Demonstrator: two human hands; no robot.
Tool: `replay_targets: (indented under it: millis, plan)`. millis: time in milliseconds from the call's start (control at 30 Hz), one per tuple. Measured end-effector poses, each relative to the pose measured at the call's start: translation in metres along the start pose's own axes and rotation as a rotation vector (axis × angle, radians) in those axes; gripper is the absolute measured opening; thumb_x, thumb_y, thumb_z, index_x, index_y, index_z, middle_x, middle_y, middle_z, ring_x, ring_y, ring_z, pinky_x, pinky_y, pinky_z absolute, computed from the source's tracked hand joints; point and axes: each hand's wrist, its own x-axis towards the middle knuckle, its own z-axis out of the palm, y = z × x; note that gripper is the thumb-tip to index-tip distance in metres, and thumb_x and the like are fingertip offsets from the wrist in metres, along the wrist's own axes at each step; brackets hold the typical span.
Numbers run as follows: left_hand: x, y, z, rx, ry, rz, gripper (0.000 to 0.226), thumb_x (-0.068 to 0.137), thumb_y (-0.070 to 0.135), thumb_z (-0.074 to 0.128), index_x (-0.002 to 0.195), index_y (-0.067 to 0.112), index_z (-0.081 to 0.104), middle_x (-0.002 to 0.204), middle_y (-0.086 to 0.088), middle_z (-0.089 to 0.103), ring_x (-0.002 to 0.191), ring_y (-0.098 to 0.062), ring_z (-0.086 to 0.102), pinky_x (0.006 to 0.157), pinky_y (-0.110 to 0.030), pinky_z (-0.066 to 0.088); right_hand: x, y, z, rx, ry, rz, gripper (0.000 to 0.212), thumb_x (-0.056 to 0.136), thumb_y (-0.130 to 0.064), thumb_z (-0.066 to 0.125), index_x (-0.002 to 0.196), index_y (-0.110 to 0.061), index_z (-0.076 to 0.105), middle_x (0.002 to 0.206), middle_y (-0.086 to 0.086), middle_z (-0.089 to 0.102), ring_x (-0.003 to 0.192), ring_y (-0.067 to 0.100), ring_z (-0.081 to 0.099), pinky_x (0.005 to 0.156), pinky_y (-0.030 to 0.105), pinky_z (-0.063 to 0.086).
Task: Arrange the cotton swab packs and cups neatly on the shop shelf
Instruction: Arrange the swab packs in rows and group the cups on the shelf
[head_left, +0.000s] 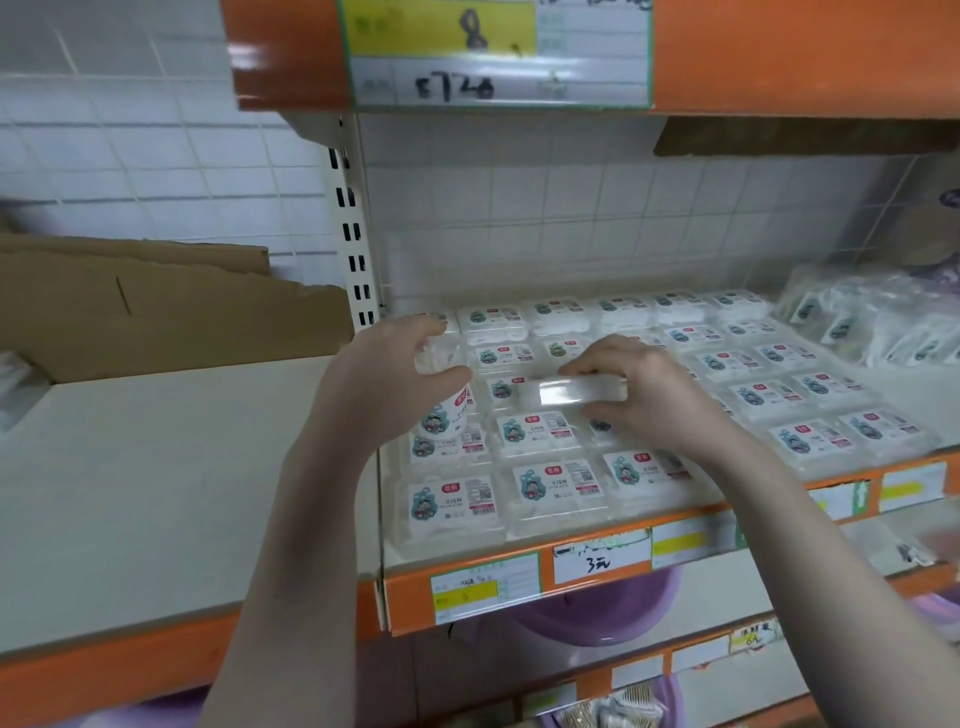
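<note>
Several flat clear cotton swab packs (550, 483) with cartoon labels lie in rows on the shelf (519, 577). My left hand (384, 374) grips a round clear cup (441, 400) of swabs with the same cartoon label, held tilted above the left column of packs. My right hand (644, 395) holds one clear pack (576, 389) by its edges, just above the middle rows. The packs under both hands are partly hidden.
A heap of bagged swabs (872, 322) lies at the shelf's right end. A bare beige shelf (156, 467) with cardboard (156, 301) behind it is on the left. An upper orange shelf edge (779, 52) hangs overhead. Purple basins (597, 608) sit below.
</note>
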Motion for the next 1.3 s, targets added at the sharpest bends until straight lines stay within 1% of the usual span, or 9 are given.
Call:
replay_targets:
  millis: [67,333,467,633,700,833,900,1167,1300]
  plan:
    - [0.001,0.000,0.001,0.004,0.001,0.006,0.054,0.080,0.041,0.067,0.129,0.022,0.054,0.125,0.000,0.059,0.113,-0.018,0.054,0.094,-0.034,0.043,-0.008,-0.001,-0.002,0.090,-0.031,0.031,0.043,0.067,-0.009,0.082,0.106,-0.018,0.069,0.100,-0.007,0.062,0.093,0.008,0.058,0.083,0.005,0.037]
    - [0.003,0.002,0.007,0.009,-0.032,0.002,0.053,0.079,0.042,0.067,0.127,0.023,0.056,0.122,-0.001,0.060,0.111,-0.018,0.055,0.093,-0.035,0.044,-0.007,0.000,-0.016,0.149,-0.284,0.208,0.055,0.078,-0.019,0.073,0.129,-0.028,0.053,0.123,-0.022,0.048,0.114,-0.007,0.041,0.080,-0.008,0.026]
    - [0.003,0.002,0.007,0.016,-0.030,-0.005,0.053,0.079,0.042,0.067,0.128,0.023,0.055,0.122,-0.001,0.060,0.112,-0.019,0.054,0.093,-0.036,0.044,-0.005,-0.006,-0.015,0.025,-0.268,0.251,0.057,0.077,-0.035,0.073,0.130,-0.024,0.053,0.127,-0.008,0.053,0.110,0.004,0.048,0.080,0.008,0.036]
    - [0.002,0.003,0.007,0.018,-0.018,-0.018,0.054,0.080,0.042,0.067,0.128,0.023,0.055,0.123,-0.002,0.059,0.113,-0.020,0.054,0.094,-0.036,0.043,-0.004,-0.019,-0.005,-0.398,-0.214,0.252,0.065,0.075,-0.071,0.052,0.113,-0.018,0.059,0.095,0.000,0.056,0.085,0.018,0.052,0.072,0.031,0.044]
    - [0.002,0.003,0.007,0.021,-0.011,-0.015,0.054,0.080,0.041,0.067,0.128,0.022,0.055,0.124,-0.001,0.059,0.113,-0.020,0.054,0.095,-0.036,0.043,-0.002,-0.021,-0.006,-0.397,-0.223,0.240,0.065,0.077,-0.071,0.049,0.114,-0.018,0.058,0.092,0.001,0.054,0.086,0.019,0.053,0.070,0.030,0.043]
    - [0.001,0.004,0.007,0.017,-0.009,-0.007,0.054,0.081,0.041,0.066,0.129,0.021,0.055,0.125,-0.001,0.059,0.114,-0.020,0.054,0.096,-0.038,0.043,0.010,-0.013,-0.015,-0.007,-0.351,0.199,0.059,0.083,-0.050,0.061,0.135,-0.027,0.048,0.140,-0.004,0.042,0.129,0.016,0.040,0.101,0.025,0.032]
    - [0.001,0.004,0.007,0.016,-0.008,-0.005,0.054,0.081,0.041,0.066,0.129,0.021,0.054,0.125,-0.001,0.059,0.115,-0.020,0.053,0.097,-0.038,0.043,0.017,-0.010,-0.019,0.166,-0.462,0.171,0.053,0.084,-0.038,0.065,0.134,-0.033,0.048,0.146,-0.012,0.033,0.135,0.007,0.029,0.102,0.020,0.023]
    - [0.002,0.002,0.009,0.014,0.005,-0.009,0.053,0.081,0.041,0.066,0.129,0.022,0.055,0.125,0.000,0.059,0.114,-0.019,0.053,0.094,-0.035,0.041,0.024,-0.002,-0.012,0.137,-0.494,0.171,0.050,0.080,-0.042,0.068,0.127,-0.029,0.056,0.134,-0.013,0.051,0.122,0.007,0.047,0.104,0.026,0.035]
    - [0.003,0.003,0.010,0.026,0.005,-0.009,0.053,0.081,0.042,0.065,0.129,0.022,0.055,0.125,-0.001,0.059,0.113,-0.020,0.054,0.092,-0.034,0.041,0.021,-0.005,-0.007,-0.230,-0.352,0.137,0.050,0.086,-0.054,0.054,0.113,-0.013,0.065,0.106,0.004,0.066,0.096,0.022,0.058,0.084,0.032,0.046]
